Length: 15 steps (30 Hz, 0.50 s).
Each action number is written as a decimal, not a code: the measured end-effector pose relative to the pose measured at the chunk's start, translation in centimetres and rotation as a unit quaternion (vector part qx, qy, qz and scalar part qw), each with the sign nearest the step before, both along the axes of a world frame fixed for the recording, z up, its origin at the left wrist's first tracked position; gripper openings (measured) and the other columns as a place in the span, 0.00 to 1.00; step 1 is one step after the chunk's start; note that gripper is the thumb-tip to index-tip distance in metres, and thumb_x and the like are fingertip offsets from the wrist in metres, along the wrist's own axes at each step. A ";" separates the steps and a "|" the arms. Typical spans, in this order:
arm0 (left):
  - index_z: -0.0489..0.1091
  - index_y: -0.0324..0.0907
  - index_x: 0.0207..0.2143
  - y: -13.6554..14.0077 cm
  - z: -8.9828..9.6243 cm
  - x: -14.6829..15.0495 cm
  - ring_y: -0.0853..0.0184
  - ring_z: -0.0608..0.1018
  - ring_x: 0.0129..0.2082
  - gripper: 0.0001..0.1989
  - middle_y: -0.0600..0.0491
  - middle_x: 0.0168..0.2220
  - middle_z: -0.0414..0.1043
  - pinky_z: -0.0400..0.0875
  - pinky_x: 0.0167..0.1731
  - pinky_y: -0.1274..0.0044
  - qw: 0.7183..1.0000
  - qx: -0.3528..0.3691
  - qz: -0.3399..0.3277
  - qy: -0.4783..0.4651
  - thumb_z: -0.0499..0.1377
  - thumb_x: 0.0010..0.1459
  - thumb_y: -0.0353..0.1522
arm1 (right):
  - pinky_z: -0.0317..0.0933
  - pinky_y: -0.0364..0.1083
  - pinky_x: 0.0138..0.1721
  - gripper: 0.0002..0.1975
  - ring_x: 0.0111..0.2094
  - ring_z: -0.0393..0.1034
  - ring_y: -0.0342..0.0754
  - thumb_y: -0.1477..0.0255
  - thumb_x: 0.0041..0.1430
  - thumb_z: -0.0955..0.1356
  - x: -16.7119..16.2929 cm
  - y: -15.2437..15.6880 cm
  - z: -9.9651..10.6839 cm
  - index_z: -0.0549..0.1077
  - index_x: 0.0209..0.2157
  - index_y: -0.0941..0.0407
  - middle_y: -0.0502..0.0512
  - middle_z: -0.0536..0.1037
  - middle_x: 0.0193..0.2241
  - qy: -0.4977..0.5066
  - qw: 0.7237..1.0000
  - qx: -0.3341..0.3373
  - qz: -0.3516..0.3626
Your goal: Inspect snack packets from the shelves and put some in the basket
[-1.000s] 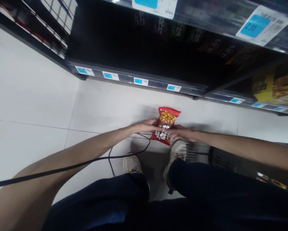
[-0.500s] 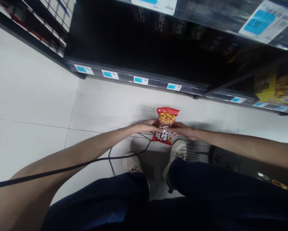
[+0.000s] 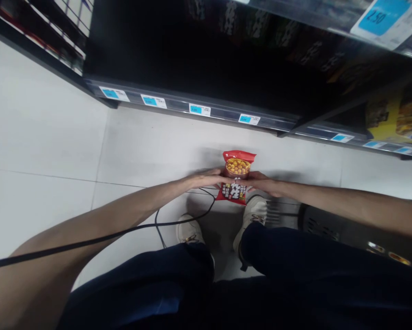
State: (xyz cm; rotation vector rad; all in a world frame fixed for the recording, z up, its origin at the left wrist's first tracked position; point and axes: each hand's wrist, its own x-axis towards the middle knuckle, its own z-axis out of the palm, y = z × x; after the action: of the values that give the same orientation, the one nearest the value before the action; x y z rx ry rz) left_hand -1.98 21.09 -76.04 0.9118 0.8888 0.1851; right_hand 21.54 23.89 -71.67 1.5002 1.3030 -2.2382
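Between my two hands is a red snack bag (image 3: 238, 167) with a picture of round golden nuts and white lettering on its front. My left hand (image 3: 212, 178) grips it from the left side, a finger lying across the front. On the other side my right hand (image 3: 262, 183) is closed on the bag's right edge, its fingers partly behind the bag. The bag is held above the floor, over the toes of my light shoes (image 3: 255, 211).
A dark shelf (image 3: 178, 98) with blue-and-white price tags runs across the front. Dim packets stand deep inside it, and a yellow packet (image 3: 382, 121) lies at right. A black cable (image 3: 123, 231) crosses my left arm. Beside my right leg is a dark crate-like object (image 3: 322, 224).
The view has shifted slightly, so the shelf sits a little further left and higher. Both hands keep hold of the snack bag in nearly the same position.
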 end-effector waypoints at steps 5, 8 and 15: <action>0.68 0.48 0.60 0.1 0.3 -0.2 0.53 0.74 0.58 0.32 0.48 0.60 0.72 0.74 0.47 0.69 1.000 0.001 0.001 0.000 0.64 0.54 0.46 | 0.68 0.53 0.53 0.30 0.56 0.70 0.56 0.54 0.54 0.75 -0.2 0.0 0.0 0.74 0.55 0.52 0.58 0.77 0.55 -0.003 1.000 0.001 0.000; 0.68 0.47 0.60 0.1 0.6 -0.2 0.53 0.74 0.58 0.32 0.47 0.60 0.72 0.73 0.49 0.68 1.000 -0.004 0.004 0.006 0.65 0.54 0.47 | 0.69 0.52 0.52 0.31 0.52 0.72 0.54 0.54 0.54 0.76 -0.2 0.0 -0.3 0.73 0.56 0.50 0.58 0.78 0.53 -0.007 1.000 -0.005 -0.004; 0.70 0.44 0.57 0.0 0.7 -0.1 0.53 0.76 0.55 0.32 0.46 0.56 0.75 0.72 0.51 0.66 0.999 -0.025 0.021 0.006 0.65 0.54 0.48 | 0.71 0.50 0.45 0.28 0.40 0.74 0.50 0.53 0.57 0.73 0.2 -0.2 -1.4 0.74 0.54 0.54 0.58 0.80 0.45 0.013 0.998 -0.036 -0.053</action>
State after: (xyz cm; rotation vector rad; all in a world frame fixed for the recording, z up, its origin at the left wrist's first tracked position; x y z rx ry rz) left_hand -2.04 21.11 -75.31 0.8483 0.9213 0.1924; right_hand 21.78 23.66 -73.12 1.5542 1.1609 -2.3515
